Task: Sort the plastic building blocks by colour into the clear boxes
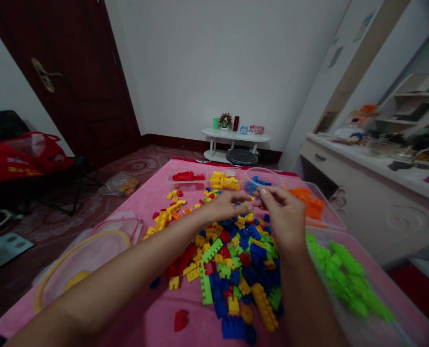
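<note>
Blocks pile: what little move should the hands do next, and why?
Probably carry the tiny piece, pinched between the left hand and right hand, over to the yellow blocks at the back. It looks yellow, though too small to be sure, and the red blocks, blue blocks, orange blocks and green blocks each sit sorted apart.

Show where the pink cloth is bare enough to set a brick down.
Bare cloth lies far left, between red-brick tub and yellow-rimmed lid, and at the near edge around a lone red brick. Crowded: the central brick pile and the green-brick tub on the right.
</note>
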{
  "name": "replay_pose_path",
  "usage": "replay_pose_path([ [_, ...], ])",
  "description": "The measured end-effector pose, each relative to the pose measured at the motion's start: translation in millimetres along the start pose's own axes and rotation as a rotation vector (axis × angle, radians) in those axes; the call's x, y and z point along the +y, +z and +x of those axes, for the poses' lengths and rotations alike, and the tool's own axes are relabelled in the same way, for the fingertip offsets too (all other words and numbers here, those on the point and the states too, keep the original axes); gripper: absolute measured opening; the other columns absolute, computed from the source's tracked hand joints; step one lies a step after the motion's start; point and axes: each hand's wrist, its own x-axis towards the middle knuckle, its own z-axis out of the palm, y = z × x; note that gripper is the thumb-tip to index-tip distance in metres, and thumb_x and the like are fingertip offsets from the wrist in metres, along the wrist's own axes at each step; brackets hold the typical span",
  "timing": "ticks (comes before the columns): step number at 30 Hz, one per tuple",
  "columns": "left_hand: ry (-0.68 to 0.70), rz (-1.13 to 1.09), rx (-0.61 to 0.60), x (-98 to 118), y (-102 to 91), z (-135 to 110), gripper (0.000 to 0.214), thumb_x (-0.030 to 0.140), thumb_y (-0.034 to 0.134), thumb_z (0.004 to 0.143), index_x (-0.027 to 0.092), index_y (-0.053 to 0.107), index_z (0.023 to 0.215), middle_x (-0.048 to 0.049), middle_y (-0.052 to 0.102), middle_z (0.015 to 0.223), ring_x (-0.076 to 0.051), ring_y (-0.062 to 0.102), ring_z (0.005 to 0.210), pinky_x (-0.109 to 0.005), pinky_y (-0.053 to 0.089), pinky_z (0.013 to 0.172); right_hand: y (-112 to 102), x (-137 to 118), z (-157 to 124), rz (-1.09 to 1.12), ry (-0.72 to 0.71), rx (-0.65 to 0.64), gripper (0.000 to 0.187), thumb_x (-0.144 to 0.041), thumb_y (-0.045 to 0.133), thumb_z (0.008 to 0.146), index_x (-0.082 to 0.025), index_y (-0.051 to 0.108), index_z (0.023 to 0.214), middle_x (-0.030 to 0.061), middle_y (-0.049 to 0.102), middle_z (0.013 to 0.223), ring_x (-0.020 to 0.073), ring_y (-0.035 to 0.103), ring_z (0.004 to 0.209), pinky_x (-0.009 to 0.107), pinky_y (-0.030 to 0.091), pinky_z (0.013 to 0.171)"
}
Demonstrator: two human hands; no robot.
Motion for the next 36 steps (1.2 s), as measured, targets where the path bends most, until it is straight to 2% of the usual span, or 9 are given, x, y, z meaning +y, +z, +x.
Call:
replay_pose_path([
  [3,0.516,0.654,-0.408,-35.5,18.5,-51.0,0.033,0.023,0.070,0.069,0.022,0.068,0.101,-0.0077,0.063,0.112,-0.026,0.056,0.105,-0.035,0.038,0.097,-0.8,-3.1,-1.0,0.009,-0.034,0.018,0.027,-0.039,0.059,0.077,-0.014,0.067,0.083,0.0063,0.068,0.079,0.0150,0.062,0.063,0.027,0.052,0.059],
  [6,0.749,1.034,-0.564,-72.7,31.4,-81.9,0.033,0.027,0.068,0.072,0.024,0.065,0.104,-0.0090,0.059,0.117,-0.028,0.052,0.109,-0.040,0.034,0.099,-0.4,-6.2,-2.9,0.012,-0.039,0.011,0.026,-0.038,0.059,0.077,-0.014,0.067,0.084,0.0064,0.068,0.080,0.0146,0.062,0.061,0.027,0.052,0.059],
  [11,0.903,1.430,-0.469,-99.0,31.0,-84.6,0.017,0.025,0.049,0.086,0.019,0.062,0.095,-0.0078,0.064,0.092,-0.022,0.054,0.093,-0.039,0.037,0.092,1.6,-6.8,-4.1,0.002,-0.014,-0.009,0.024,-0.037,0.061,0.076,-0.014,0.067,0.083,0.0065,0.068,0.079,0.0152,0.063,0.063,0.027,0.052,0.060],
  [15,0.768,1.449,-0.217,-81.8,10.2,-81.4,0.016,0.021,0.047,0.087,0.019,0.061,0.095,-0.0051,0.061,0.086,-0.017,0.054,0.082,-0.027,0.042,0.072,5.4,-1.4,-4.5,-0.030,0.045,-0.043,0.026,-0.038,0.062,0.075,-0.014,0.067,0.084,0.0064,0.068,0.079,0.0152,0.062,0.060,0.026,0.050,0.056],
  [23,0.568,0.861,0.347,-43.6,-53.8,-66.1,0.035,0.024,0.056,0.079,0.020,0.058,0.113,-0.0042,0.064,0.096,-0.015,0.058,0.086,-0.025,0.047,0.074,30.1,21.7,-15.2,-0.140,0.096,-0.401,0.022,-0.034,0.057,0.078,-0.015,0.067,0.081,0.0047,0.067,0.076,0.0167,0.063,0.064,0.026,0.048,0.060],
  [25,0.483,0.899,0.495,-32.3,-83.0,-62.6,0.038,0.023,0.051,0.080,0.019,0.057,0.116,-0.0038,0.064,0.089,-0.015,0.059,0.080,-0.027,0.048,0.075,35.6,22.9,-18.4,-0.168,0.083,-0.462,0.021,-0.033,0.056,0.078,-0.016,0.067,0.082,0.0037,0.067,0.075,0.0166,0.063,0.064,0.026,0.048,0.060],
  [29,0.216,1.286,0.773,-17.1,-138.4,-65.3,0.030,0.018,0.043,0.077,0.017,0.067,0.096,-0.0090,0.063,0.097,-0.020,0.059,0.091,-0.031,0.045,0.084,41.1,19.8,-21.7,-0.177,0.071,-0.512,0.020,-0.032,0.055,0.079,-0.017,0.067,0.079,0.0025,0.066,0.072,0.0163,0.063,0.064,0.026,0.047,0.060],
  [32,-0.013,1.448,0.778,-20.2,-160.6,-68.3,0.030,0.024,0.045,0.078,0.018,0.067,0.097,-0.0115,0.062,0.100,-0.023,0.060,0.092,-0.032,0.045,0.081,41.6,17.4,-22.3,-0.182,0.069,-0.515,0.019,-0.031,0.055,0.079,-0.017,0.067,0.078,0.0025,0.066,0.071,0.0163,0.062,0.064,0.025,0.046,0.060],
  [36,-0.156,1.515,0.620,-33.0,-162.8,-66.9,0.042,0.049,0.051,0.076,0.023,0.064,0.107,-0.0122,0.062,0.104,-0.028,0.061,0.094,-0.034,0.046,0.076,41.1,17.6,-22.8,-0.190,0.064,-0.524,0.018,-0.030,0.054,0.079,-0.017,0.066,0.078,0.0024,0.065,0.071,0.0162,0.062,0.064,0.025,0.046,0.060],
])
